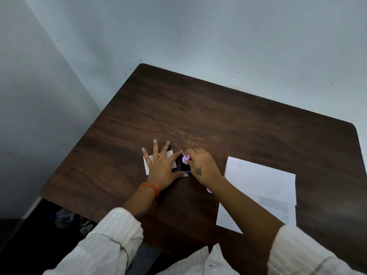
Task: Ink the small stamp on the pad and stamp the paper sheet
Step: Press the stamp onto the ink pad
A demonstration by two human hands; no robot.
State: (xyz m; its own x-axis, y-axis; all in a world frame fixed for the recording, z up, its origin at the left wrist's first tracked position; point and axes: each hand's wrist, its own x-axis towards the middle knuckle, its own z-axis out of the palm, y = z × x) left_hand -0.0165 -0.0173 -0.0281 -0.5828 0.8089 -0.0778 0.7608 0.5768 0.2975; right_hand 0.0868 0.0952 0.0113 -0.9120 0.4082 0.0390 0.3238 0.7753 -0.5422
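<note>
Sleeves: two white ribbed sleeves were seen nearest the camera, both pushed up the forearms.
Wristband: one orange thread band was worn on the left wrist.
Paper sheets: two white sheets were counted at the right of the desk; the lower sheet carried printed lines near its right edge, and the upper paper sheet was laid over it, with two faint round purple marks near its far left corner.
Second purple piece: one small purple item was partly hidden under the right forearm; what it was could not be told.
Left hand: the left hand was laid flat with fingers spread, clamped on nothing; its thumb and forefinger were set against the sides of the pad.
White card: one white card or box was lying under the left hand, just left of the pad.
Ink pad: one small dark pad was seen between the two hands, mostly covered.
Right hand: the right hand was closed on the small stamp, fingers curled over it.
Small stamp: one purple small stamp was held down on the pad, its round top showing.
Desk: one dark wood desk carried everything, against a pale wall.
</note>
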